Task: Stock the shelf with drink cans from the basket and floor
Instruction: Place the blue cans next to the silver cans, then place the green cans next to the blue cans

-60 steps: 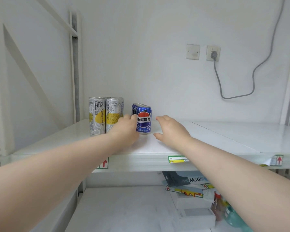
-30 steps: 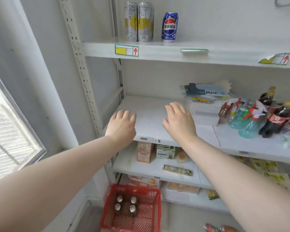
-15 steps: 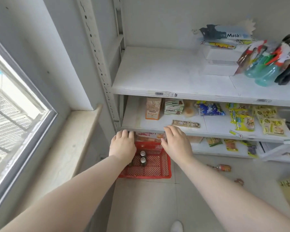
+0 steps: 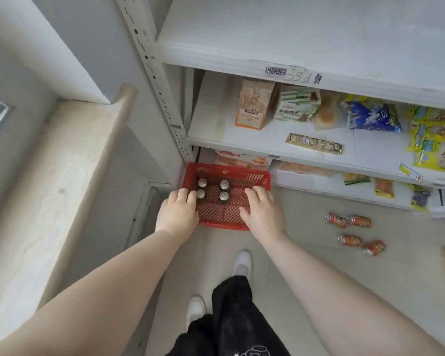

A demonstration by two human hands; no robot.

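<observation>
while four dark cans point(image 4: 224, 185) stand upright in the left half of the red basket point(image 4: 258, 179), only their silver tops showing, both hands hang over it and hold nothing. the left hand point(image 4: 177, 214) is spread flat over the basket's left front corner, fingertips right by the nearest can; whether they touch it, i cannot tell. the right hand point(image 4: 262, 214) is likewise loose and flat, fingers straight, over the basket's right side, well apart from the cans. the basket sits on the floor point(image 4: 306, 214) against the foot of the shelf unit point(image 4: 149, 57).

to the right, well away from the basket, four orange cans point(image 4: 359, 221) lie on their sides on the floor in two loose pairs. above, a low shelf board point(image 4: 242, 146) carries snack packs: an orange-and-tan bag point(image 4: 254, 106), a green-and-white box point(image 4: 297, 104), a blue bag point(image 4: 373, 116), yellow packets point(image 4: 434, 147) and a gold wrapped bar point(image 4: 314, 143) lying flat near the front edge. a stone window sill point(image 4: 70, 163) runs along the left. nearest the camera are white shoes point(image 4: 242, 263) and black trousers point(image 4: 231, 317).
</observation>
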